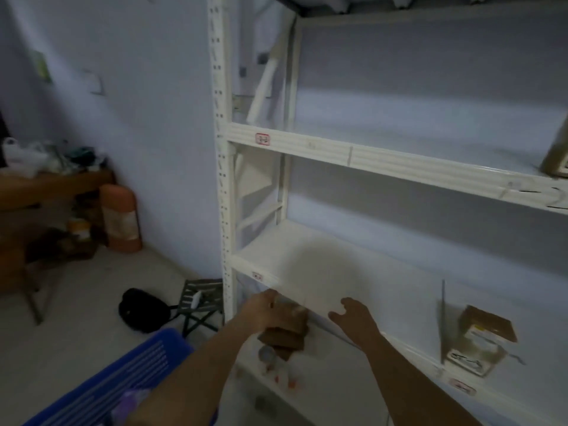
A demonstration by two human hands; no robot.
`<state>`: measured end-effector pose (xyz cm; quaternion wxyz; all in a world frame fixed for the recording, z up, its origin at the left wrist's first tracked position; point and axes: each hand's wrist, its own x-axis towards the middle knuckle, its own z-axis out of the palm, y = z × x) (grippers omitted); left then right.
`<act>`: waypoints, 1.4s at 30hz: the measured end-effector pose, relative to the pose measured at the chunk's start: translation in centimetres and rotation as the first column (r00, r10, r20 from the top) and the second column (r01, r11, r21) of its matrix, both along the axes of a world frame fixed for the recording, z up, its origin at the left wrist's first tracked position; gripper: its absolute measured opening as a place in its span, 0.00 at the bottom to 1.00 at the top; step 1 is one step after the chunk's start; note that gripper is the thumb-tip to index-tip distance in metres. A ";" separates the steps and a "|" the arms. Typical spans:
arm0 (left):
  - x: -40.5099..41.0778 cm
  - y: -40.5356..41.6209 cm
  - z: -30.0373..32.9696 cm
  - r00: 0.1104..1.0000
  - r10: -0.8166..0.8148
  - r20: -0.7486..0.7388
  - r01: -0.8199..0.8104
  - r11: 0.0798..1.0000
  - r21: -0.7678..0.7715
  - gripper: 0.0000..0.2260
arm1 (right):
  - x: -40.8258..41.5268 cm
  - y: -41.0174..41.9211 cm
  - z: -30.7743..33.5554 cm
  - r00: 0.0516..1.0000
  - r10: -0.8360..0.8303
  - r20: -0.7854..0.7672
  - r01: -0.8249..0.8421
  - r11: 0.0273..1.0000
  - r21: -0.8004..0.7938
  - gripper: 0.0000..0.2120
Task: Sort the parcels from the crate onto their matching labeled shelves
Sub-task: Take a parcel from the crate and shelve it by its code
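Note:
My left hand (261, 312) grips a brown cardboard parcel (287, 332) just below the front lip of the middle shelf (307, 265) of a white metal rack. My right hand (353, 315) hovers open beside it, fingers spread over the shelf's front edge. Red-bordered labels sit on the shelf fronts: one (262, 138) on the upper shelf, one (257, 276) on the middle shelf's left end, one (461, 386) further right. A taped brown parcel (479, 339) lies on the middle shelf at the right. The blue crate (129, 373) is at the bottom left.
Another box (558, 155) stands at the right edge of the upper shelf. A thin divider (443, 318) rises from the middle shelf. On the floor at the left are a black bag (141, 309), a small folding stool (201, 302), an orange cylinder (121, 218) and a cluttered wooden table (46, 186).

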<state>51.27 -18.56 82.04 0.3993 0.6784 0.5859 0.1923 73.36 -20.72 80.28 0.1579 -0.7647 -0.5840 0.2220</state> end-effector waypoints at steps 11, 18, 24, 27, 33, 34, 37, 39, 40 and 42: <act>-27.5 1.6 -1.4 0.947 0.237 -0.218 -0.237 0.971 0.025 0.23 | -26.1 6.7 1.2 0.902 0.431 0.034 -0.428 0.901 -0.068 0.22; -37.7 0.5 -4.1 0.842 0.435 -0.318 -0.459 0.888 0.000 0.27 | -36.8 10.7 -2.3 0.798 0.597 -0.086 -0.603 0.793 -0.090 0.05; -42.5 2.4 -7.1 0.793 0.516 -0.324 -0.569 0.818 -0.089 0.29 | -43.5 15.8 -5.3 0.713 0.694 -0.100 -0.701 0.703 -0.122 0.09; -44.1 4.6 -8.7 0.766 0.557 -0.320 -0.617 0.777 -0.123 0.29 | -46.5 19.1 -7.1 0.673 0.731 -0.112 -0.738 0.654 -0.168 0.11; -46.9 9.6 -13.4 0.725 0.608 -0.324 -0.675 0.720 -0.162 0.28 | -51.2 25.7 -12.0 0.615 0.778 -0.127 -0.783 0.584 -0.215 0.09; -47.3 10.3 -14.4 0.722 0.613 -0.322 -0.681 0.711 -0.174 0.27 | -52.0 26.6 -13.4 0.612 0.781 -0.125 -0.785 0.580 -0.218 0.10; -49.0 11.8 -17.9 0.713 0.625 -0.317 -0.697 0.681 -0.225 0.27 | -54.0 28.7 -17.2 0.614 0.774 -0.157 -0.779 0.561 -0.281 0.08; -50.4 12.7 -20.8 0.707 0.629 -0.323 -0.706 0.658 -0.263 0.27 | -55.3 29.7 -20.5 0.632 0.749 -0.201 -0.764 0.558 -0.323 0.14; -51.3 13.2 -22.2 0.701 0.634 -0.326 -0.713 0.643 -0.281 0.27 | -55.9 30.1 -22.2 0.632 0.747 -0.209 -0.761 0.545 -0.352 0.14; -52.9 14.0 -25.6 0.689 0.650 -0.321 -0.725 0.613 -0.315 0.26 | -56.9 30.6 -25.8 0.622 0.757 -0.202 -0.759 0.520 -0.391 0.09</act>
